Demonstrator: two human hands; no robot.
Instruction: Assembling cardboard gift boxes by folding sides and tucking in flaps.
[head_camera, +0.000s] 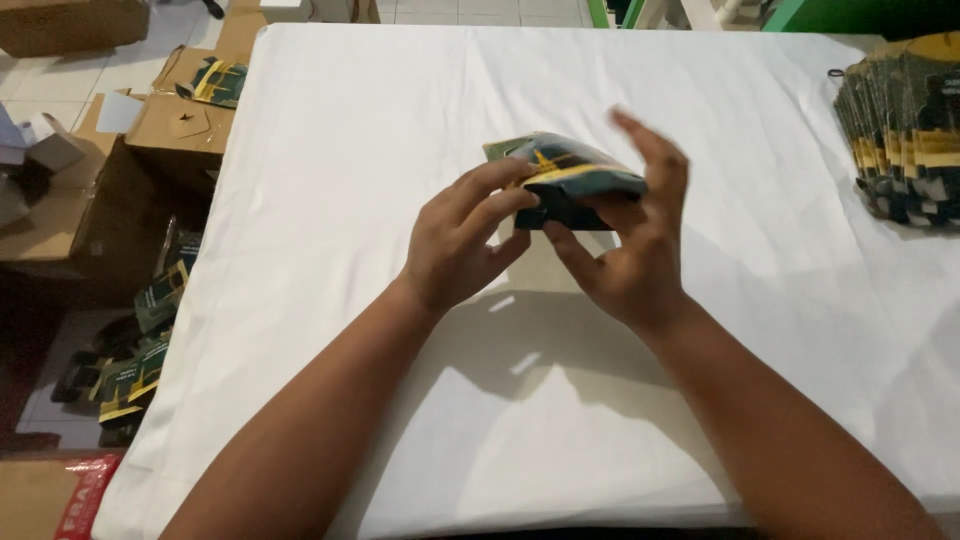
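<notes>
A dark green pouch with yellow bands (565, 175) is held up above the white table cloth (400, 110) near the middle of the table. My left hand (465, 235) pinches its left side with fingertips on the top and front. My right hand (630, 240) grips its right side from below, thumb under the pouch, fingers raised and slightly blurred over it. Both forearms reach in from the bottom edge.
A fanned stack of like green pouches (905, 130) lies at the table's right edge. Open cardboard boxes (175, 125) stand on the floor to the left, with more green pouches (135, 360) spilled below them. A red-printed box (70, 500) sits at bottom left.
</notes>
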